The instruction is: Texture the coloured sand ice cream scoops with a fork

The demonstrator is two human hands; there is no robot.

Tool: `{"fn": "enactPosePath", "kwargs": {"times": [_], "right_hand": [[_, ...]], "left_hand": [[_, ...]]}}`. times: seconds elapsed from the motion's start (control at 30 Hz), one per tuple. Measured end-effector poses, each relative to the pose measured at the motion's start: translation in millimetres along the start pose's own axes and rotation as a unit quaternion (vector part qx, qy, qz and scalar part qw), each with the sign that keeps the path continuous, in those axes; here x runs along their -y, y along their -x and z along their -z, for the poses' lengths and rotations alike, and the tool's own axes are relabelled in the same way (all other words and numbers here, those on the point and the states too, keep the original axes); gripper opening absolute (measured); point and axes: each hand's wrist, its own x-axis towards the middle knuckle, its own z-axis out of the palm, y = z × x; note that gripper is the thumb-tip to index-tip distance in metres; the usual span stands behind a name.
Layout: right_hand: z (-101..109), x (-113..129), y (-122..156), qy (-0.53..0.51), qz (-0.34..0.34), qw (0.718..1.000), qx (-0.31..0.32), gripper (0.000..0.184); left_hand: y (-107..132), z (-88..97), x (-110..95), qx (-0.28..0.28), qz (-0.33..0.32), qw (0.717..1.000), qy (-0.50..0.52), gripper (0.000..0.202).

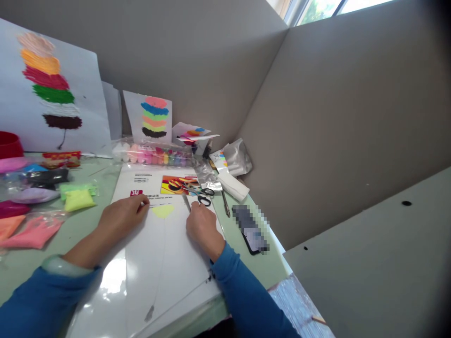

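Scissors [205,197], pen [225,204] beyond right hand [203,226]

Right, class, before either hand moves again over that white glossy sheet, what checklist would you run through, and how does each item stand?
1. The white glossy sheet lies flat under both hands: ok.
2. The left hand rests on the sheet: ok.
3. Its curled fingertips pinch nothing: cannot tell.
4. The right hand grips the thin grey tool: ok.
5. The yellow-green clay patch lies uncovered between the hands: ok.
6. The black-handled scissors lie clear of the patch: ok.
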Motion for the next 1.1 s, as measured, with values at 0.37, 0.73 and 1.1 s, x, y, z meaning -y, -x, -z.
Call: {"fn": "enactPosePath", "kwargs": {"times": [0.37,0.73,1.1], "right_hand": [[-3.2,-16.5,7.0,-0.356,0.095,0.911,-0.187,0.02],[-34.1,-13.9,-18.1,-0.474,0.131,0.843,-0.219,0.026],[-37.4,-8.8,-14.7,-0.212,0.212,0.928,-0.221,0.033]], "left_hand": [[-0.8,-1.6,1.6,0.006,-0.002,1.0,-0.009,0.032],[-1.4,0.7,0.9,0.016,0.001,1.0,0.002,0.031],[0.8,-6.5,1.7,-0.102,-0.103,0.974,0.176,0.044]]}}
